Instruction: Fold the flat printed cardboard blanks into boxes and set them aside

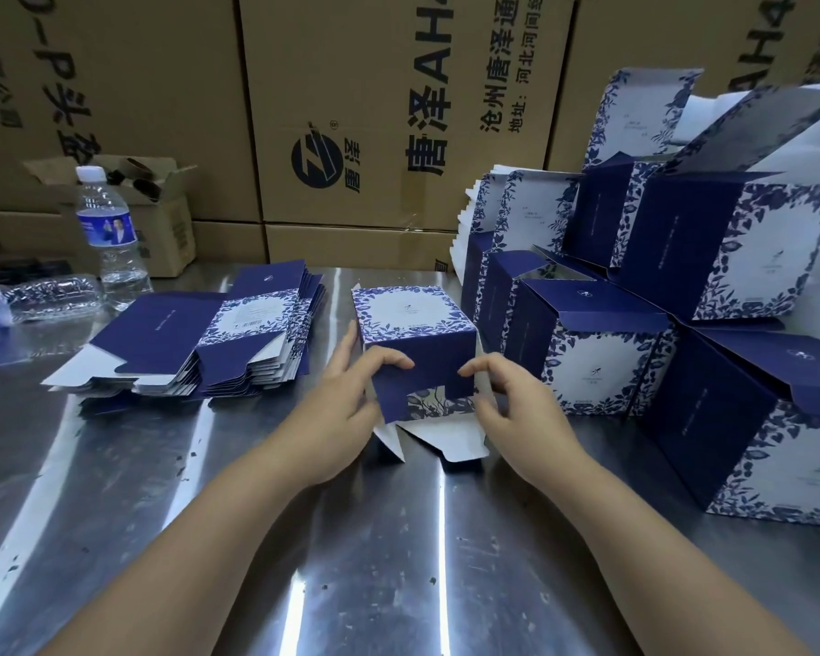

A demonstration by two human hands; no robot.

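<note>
A half-formed blue and white printed box [413, 319] lies on its side in the middle of the steel table [351, 561], its end flaps facing me. My left hand [351, 400] holds the left side, fingers curled over a dark blue flap [394, 385]. My right hand [507, 404] grips the right side, fingertips pressing the right flap inward. White flaps [450, 437] hang loose below. A stack of flat printed blanks [219, 343] lies to the left. Several folded boxes [682, 286] are piled at the right.
An upright water bottle [110, 234] and a crushed bottle [48, 295] lie at the back left. Brown shipping cartons [351, 111] wall off the far edge, with a small opened carton [162, 215] beside the bottle.
</note>
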